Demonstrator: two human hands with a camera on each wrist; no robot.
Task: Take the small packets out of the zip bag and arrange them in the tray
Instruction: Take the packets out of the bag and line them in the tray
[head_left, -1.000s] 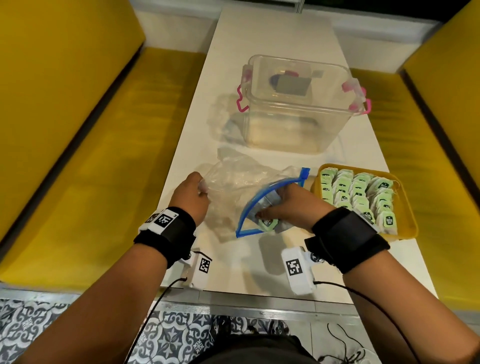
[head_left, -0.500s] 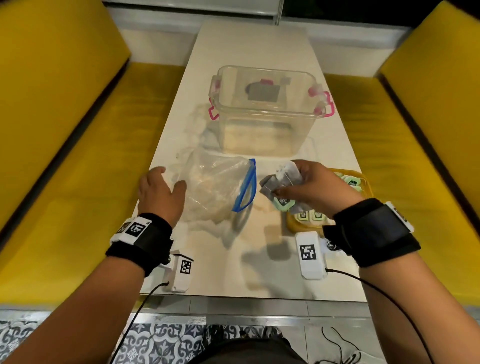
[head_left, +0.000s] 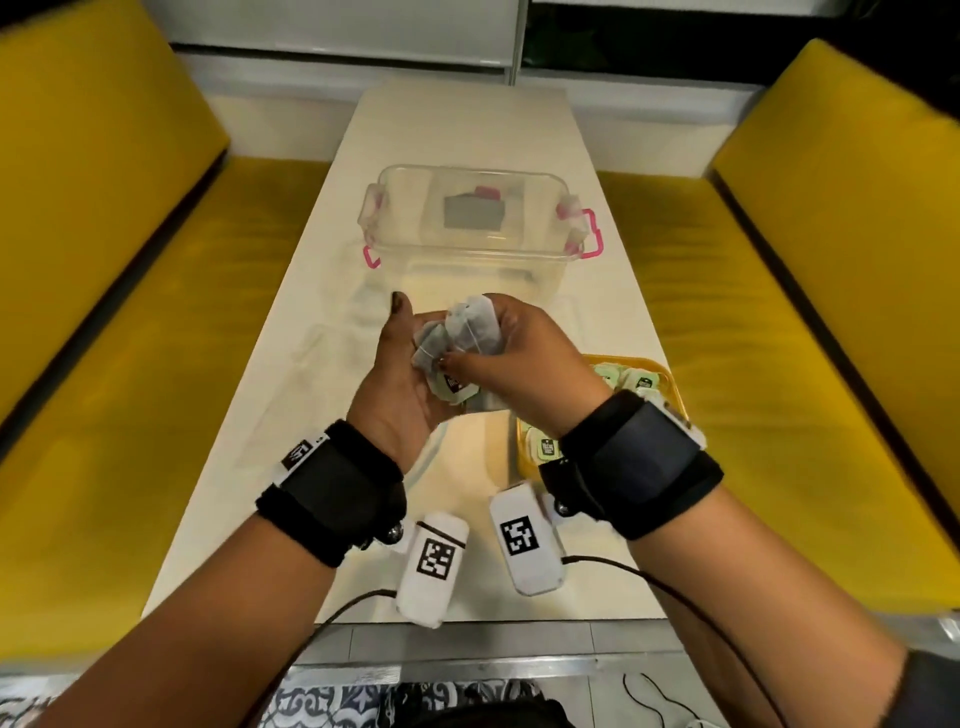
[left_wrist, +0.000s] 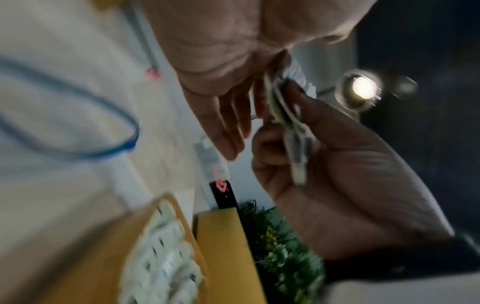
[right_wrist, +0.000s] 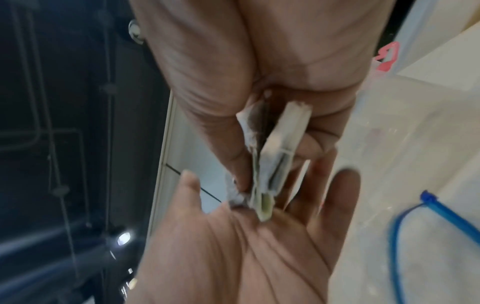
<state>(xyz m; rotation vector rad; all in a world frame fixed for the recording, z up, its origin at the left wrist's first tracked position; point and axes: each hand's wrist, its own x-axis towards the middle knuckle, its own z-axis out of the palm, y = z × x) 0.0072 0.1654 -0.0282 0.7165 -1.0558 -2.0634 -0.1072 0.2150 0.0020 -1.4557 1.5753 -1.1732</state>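
Long, narrow, cream-white rectangular surface (head_left: 597, 291), set between two yellow cushioned benches. Lying on it:
- clear plastic rectangular storage box (head_left: 475, 234) with pink latch handles, at mid-length, a dark grey item inside;
- transparent zip bag (left_wrist: 64, 115) with blue zip edge, flat on the near left;
- yellow rectangular plastic tray (head_left: 670, 384) at the near right edge, holding rows of small pale-green packets (head_left: 545, 448).

Yellow benches (head_left: 130, 312) flanking white table (head_left: 467, 130)

Tray (head_left: 675, 395) right of zip bag (left_wrist: 64, 123), container (head_left: 467, 260) behind.
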